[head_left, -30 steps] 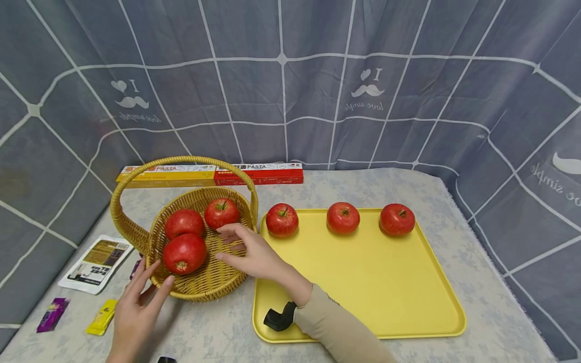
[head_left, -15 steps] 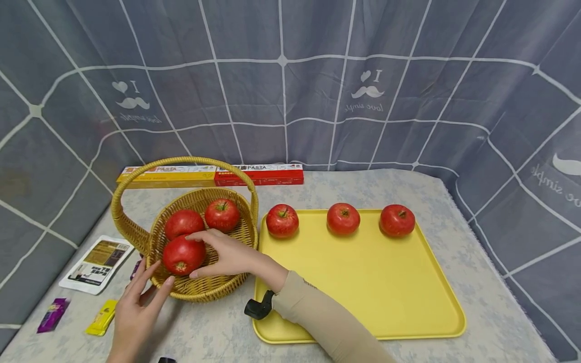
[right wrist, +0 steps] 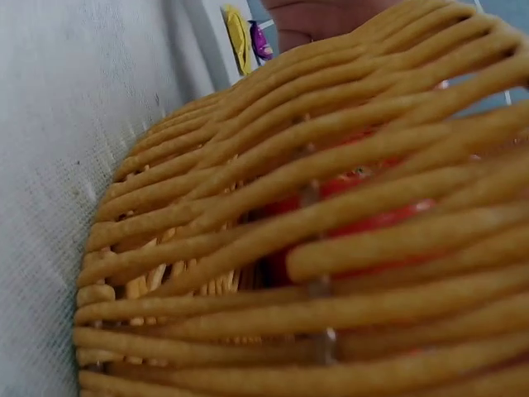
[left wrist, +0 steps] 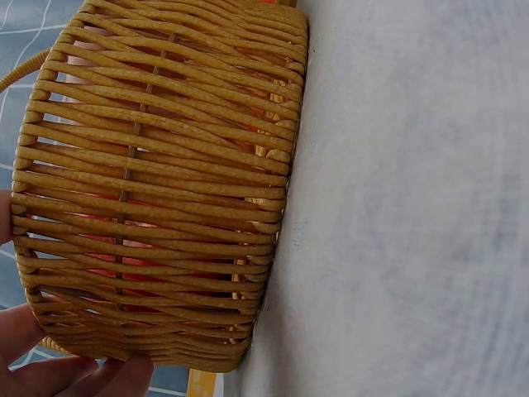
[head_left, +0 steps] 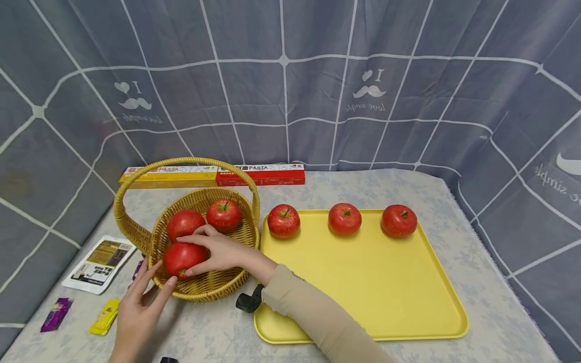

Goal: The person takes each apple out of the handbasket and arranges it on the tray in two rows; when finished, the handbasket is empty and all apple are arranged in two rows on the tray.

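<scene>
A woven golden basket with a tall arched handle stands on the table and contains three red apples. My right hand reaches over its right rim and grips the front apple, fingers over its top and thumb at its lower front. Behind that one lie another apple on the left and a stemmed apple on the right. At the basket's front left, my left hand holds the rim and outer wall. In the right wrist view, red fruit shows through the weave, while the right fingers are out of sight.
A yellow tray on the right carries three apples along its back edge. Two pasta boxes lie behind the basket. A white pouch, a purple packet and a yellow packet lie to the left.
My right hand has moved left from beside the back-right apple to the front apple and closed its fingers around it. That apple has tipped slightly. The left hand stays at the basket.
</scene>
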Available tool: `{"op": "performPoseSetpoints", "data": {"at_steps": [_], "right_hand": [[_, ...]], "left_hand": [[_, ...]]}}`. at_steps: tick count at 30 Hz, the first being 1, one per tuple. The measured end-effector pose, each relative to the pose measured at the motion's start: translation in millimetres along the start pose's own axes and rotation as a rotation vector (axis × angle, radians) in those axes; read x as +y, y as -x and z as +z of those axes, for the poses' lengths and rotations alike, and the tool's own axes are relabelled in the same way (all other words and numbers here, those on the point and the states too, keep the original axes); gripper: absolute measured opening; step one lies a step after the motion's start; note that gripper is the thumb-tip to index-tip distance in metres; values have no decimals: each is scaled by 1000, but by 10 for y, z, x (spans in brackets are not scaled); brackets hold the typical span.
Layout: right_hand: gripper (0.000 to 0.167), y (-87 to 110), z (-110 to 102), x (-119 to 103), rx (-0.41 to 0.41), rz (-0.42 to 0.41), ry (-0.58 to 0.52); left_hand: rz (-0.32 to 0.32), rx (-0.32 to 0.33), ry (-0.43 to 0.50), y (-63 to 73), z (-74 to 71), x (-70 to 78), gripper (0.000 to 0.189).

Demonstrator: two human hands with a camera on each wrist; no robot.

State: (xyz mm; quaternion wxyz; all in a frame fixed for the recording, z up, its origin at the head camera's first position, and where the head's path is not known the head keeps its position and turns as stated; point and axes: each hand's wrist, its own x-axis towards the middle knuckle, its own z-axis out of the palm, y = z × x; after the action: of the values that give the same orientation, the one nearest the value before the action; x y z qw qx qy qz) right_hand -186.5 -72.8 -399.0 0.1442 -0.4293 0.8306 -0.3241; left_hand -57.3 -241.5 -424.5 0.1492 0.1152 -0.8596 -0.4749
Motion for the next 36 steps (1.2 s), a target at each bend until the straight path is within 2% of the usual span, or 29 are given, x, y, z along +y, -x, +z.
{"op": "performPoseSetpoints", "data": {"at_steps": [3, 6, 11, 16, 24, 28, 31, 36], "right_hand": [[65, -6, 23, 1, -8, 20, -31], [64, -4, 26, -10, -20, 3, -61], [75, -15, 34, -46, -23, -18, 41], [74, -21, 37, -93, -12, 1, 139], [76, -28, 64, -156, -26, 34, 203], [73, -18, 42, -156, -11, 52, 181], [70, 28, -5, -136, 31, 52, 141], [68, 223, -176, -87, 108, 10, -56]], "left_hand": [[-13, -6, -5, -1, 2, 3, 54], [-7, -2, 1, -1, 3, 8, 54], [7, 6, 7, 0, -4, 10, 53], [0, 11, -3, -3, -16, 5, 53], [-13, 17, -19, -7, -40, -7, 55], [-6, 27, -11, -4, -45, -4, 53], [5, 26, 1, -1, -34, 4, 52], [26, 20, 15, 5, -6, 3, 52]]}}
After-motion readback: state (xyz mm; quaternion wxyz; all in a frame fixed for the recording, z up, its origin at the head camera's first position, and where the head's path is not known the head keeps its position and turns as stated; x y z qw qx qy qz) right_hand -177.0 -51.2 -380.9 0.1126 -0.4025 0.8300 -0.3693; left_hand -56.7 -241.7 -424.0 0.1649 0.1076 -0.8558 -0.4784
